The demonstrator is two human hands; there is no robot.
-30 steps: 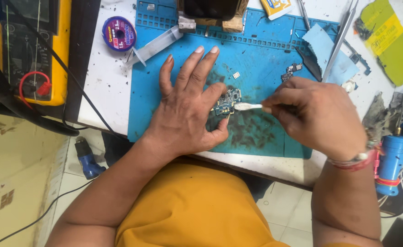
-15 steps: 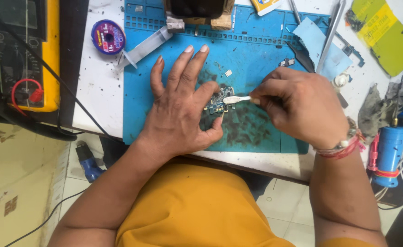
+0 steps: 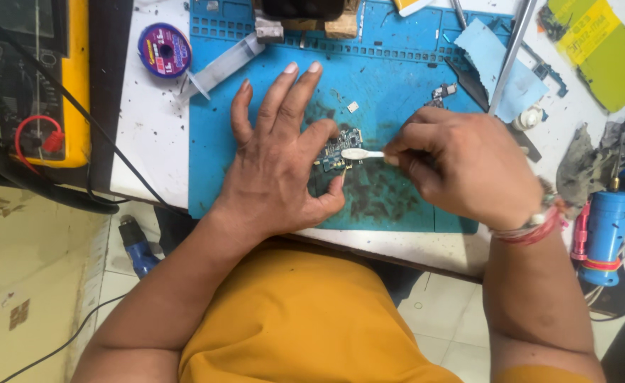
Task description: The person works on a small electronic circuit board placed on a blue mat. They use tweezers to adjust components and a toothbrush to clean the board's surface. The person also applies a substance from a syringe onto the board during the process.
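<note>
At far left, a yellow meter (image 3: 39, 85) with a red lead, standing on the white tabletop (image 3: 149, 149). Just right of it, a purple spool (image 3: 165, 50) and a clear syringe (image 3: 220, 67) lying across the far left edge of the blue mat (image 3: 397, 92). On the mat's middle, left hand (image 3: 280, 167) pressed flat, fingers spread wide, thumb and palm edge pinning down a small circuit board (image 3: 341, 150). Touching that board from the right, a white brush head (image 3: 355, 153), its handle pinched in the closed right hand (image 3: 461, 167). Beyond, blue cloth (image 3: 504, 64) at the far right of the mat; grey rag (image 3: 589, 167) and blue cylinder tool (image 3: 605, 230) at the right edge.
</note>
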